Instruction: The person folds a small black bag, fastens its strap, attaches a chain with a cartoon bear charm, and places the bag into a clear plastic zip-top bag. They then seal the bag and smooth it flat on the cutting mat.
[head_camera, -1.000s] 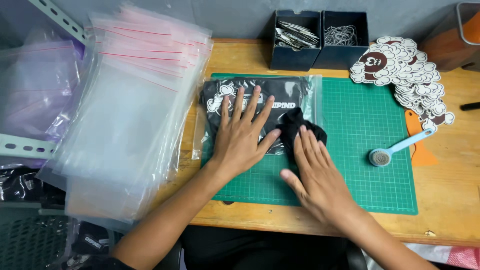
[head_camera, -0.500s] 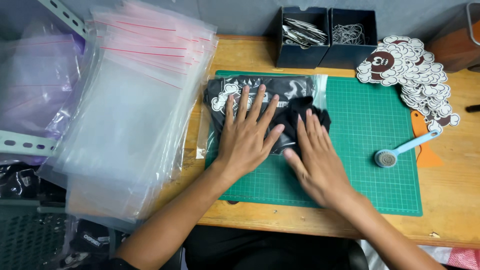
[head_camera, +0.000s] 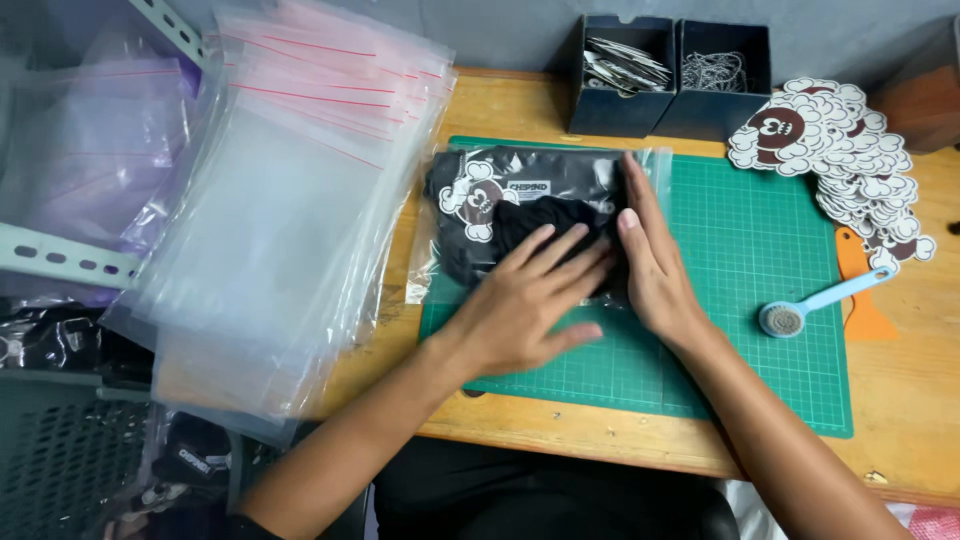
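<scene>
Black folded fabric (head_camera: 540, 225) in a clear plastic bag (head_camera: 440, 250) lies on the left part of the green cutting mat (head_camera: 760, 300). The left hand (head_camera: 525, 305) lies flat and open on it, gripping nothing; the right hand (head_camera: 655, 265), fingers straight, presses the bag's right edge, grasping nothing. Pressing evenly outward should flatten it without creases. The bag's opening hides under the right hand. Loose bags (head_camera: 270, 210) pile to the left; stickers (head_camera: 850, 150) and a blue-handled tool (head_camera: 800, 312) lie right.

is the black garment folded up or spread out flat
Folded. The black garment sits as a compact bundle inside a clear plastic bag on the green cutting mat, with the left hand and right hand pressing on it.
</scene>
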